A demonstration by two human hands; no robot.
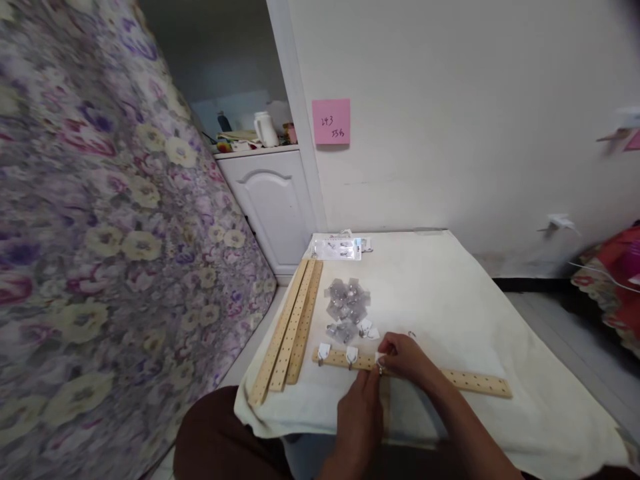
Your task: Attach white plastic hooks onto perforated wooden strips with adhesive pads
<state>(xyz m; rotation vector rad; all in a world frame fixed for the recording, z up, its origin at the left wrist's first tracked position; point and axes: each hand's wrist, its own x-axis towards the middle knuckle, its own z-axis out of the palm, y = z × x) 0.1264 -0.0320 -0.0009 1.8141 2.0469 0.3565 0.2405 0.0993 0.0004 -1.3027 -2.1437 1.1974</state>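
Observation:
A perforated wooden strip [475, 382] lies crosswise near the front of the table. Two metal hooks with white cards [324, 351] [352, 355] sit on its left part. My right hand [404, 357] pinches a third white-carded hook [379, 361] against the strip. From below, my left hand [359, 407] reaches up with its fingers together, the tips at the strip's lower edge beside that hook. What its fingertips grip is hidden. Just behind the strip lie a loose white card with a hook [367, 329] and a pile of small clear bags [347, 301].
Several more perforated wooden strips [295, 327] lie lengthwise along the left side of the cloth-covered table [430, 280]. Flat clear packaging [336, 249] rests at the far left corner. A small metal piece [411, 334] lies behind my right hand. A floral curtain [125, 233] hangs at left.

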